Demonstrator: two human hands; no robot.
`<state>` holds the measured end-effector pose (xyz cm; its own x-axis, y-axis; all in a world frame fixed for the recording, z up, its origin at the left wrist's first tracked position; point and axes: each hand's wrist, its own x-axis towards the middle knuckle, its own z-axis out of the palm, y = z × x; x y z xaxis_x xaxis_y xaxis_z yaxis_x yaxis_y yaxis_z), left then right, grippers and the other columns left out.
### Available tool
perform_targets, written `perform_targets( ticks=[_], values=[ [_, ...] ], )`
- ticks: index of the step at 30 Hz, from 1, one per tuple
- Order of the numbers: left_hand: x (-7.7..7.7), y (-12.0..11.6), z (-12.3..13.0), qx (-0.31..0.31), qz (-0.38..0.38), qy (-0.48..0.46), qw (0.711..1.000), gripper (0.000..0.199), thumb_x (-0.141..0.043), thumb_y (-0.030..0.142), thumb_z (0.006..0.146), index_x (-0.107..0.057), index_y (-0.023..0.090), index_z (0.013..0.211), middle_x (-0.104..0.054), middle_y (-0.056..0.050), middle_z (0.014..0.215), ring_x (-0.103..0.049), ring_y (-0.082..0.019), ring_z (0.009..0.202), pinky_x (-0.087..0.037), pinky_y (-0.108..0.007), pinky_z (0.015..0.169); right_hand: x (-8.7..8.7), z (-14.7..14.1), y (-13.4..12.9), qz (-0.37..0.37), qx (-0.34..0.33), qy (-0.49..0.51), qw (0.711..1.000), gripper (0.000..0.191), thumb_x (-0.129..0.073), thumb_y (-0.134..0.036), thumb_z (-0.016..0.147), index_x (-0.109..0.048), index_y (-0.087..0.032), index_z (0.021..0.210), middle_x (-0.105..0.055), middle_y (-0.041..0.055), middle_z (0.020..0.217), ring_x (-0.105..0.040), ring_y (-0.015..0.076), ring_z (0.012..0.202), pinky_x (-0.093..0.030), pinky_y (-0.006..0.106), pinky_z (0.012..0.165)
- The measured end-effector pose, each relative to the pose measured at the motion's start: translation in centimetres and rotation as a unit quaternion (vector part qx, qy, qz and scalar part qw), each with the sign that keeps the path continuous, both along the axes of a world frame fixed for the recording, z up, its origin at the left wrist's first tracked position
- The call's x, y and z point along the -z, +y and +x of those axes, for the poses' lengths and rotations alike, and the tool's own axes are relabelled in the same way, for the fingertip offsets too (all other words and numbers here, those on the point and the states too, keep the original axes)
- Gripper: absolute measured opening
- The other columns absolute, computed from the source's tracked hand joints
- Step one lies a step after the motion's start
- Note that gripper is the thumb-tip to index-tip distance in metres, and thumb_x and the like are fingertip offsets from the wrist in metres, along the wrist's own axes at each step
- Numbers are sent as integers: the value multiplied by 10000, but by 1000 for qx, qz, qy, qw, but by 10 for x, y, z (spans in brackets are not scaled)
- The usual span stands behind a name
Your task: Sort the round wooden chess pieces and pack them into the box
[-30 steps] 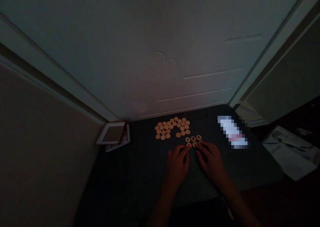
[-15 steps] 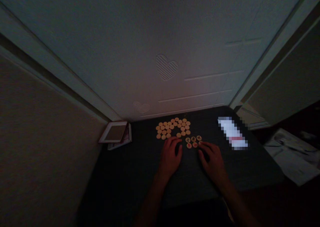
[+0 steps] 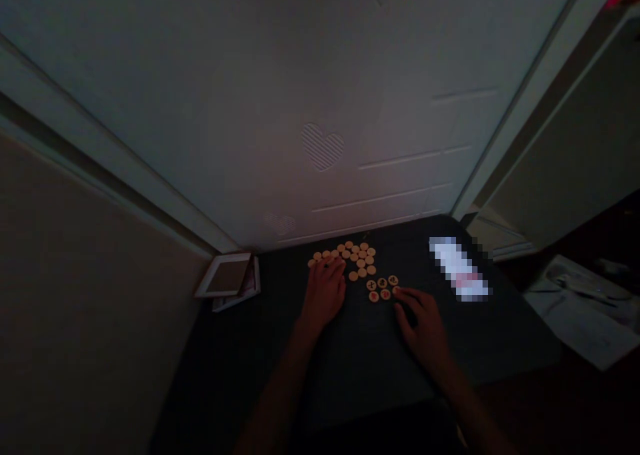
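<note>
The left hand (image 3: 325, 288) hides some discs (image 3: 363, 255); what may be a phone (image 3: 459, 268) is pixelated.

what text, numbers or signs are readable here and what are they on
"士": black, on the left disc of the far row, as best it reads
Too blurred to read: black characters on the other two far-row discs; red ones on two near-row discs
Pixelated, unreadable: bright object at right

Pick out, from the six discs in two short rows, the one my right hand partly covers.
The nearer row's rightmost disc: your right hand overlaps it with a fingertip, while the other five discs lie uncovered.
</note>
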<state>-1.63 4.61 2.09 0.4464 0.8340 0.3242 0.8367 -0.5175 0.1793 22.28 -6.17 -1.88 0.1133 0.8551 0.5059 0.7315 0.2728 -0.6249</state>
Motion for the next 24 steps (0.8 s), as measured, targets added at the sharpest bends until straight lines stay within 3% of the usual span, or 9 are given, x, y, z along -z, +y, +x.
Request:
perform_targets(
  ticks=[7, 11, 16, 24],
  values=[
    [-4, 0, -3, 1, 12, -22, 1000, 321, -555, 223, 963, -646, 241, 1270, -588, -85, 1442, -466, -315, 1360, -332, -544, 1151, 0, 1, 0, -11, -4, 2, 1000, 267, -589, -271, 961, -681, -248, 1210, -648, 112, 1218, -592, 280, 1144, -517, 515, 996],
    [-10, 13, 3, -11, 3, -25, 1000, 213, -537, 243, 982, -689, 236, 1131, -715, -80, 1224, -569, -296, 1196, -416, -493, 1021, 0, 0, 0, -10, 3, 8, 1000, 262, -597, -266, 954, -689, -255, 1199, -659, 104, 1199, -602, 273, 1132, -525, 499, 987],
    [-11, 24, 10, -28, -9, -11, 1000, 132, -586, 251, 947, -718, 242, 945, -760, -67, 994, -602, -298, 1055, -426, -452, 895, -1, 0, 0, -7, 3, 12, 1000, 257, -584, -265, 964, -682, -255, 1201, -658, 104, 1203, -602, 266, 1134, -525, 497, 991],
    [-14, 24, 3, -4, -4, -73, 997, 115, -620, 292, 942, -694, 244, 1014, -741, -54, 1080, -644, -265, 1028, -463, -437, 910, -3, 0, 0, 11, 1, 14, 1000, 252, -582, -247, 957, -684, -258, 1187, -667, 100, 1188, -618, 261, 1120, -541, 491, 977]
  ],
)
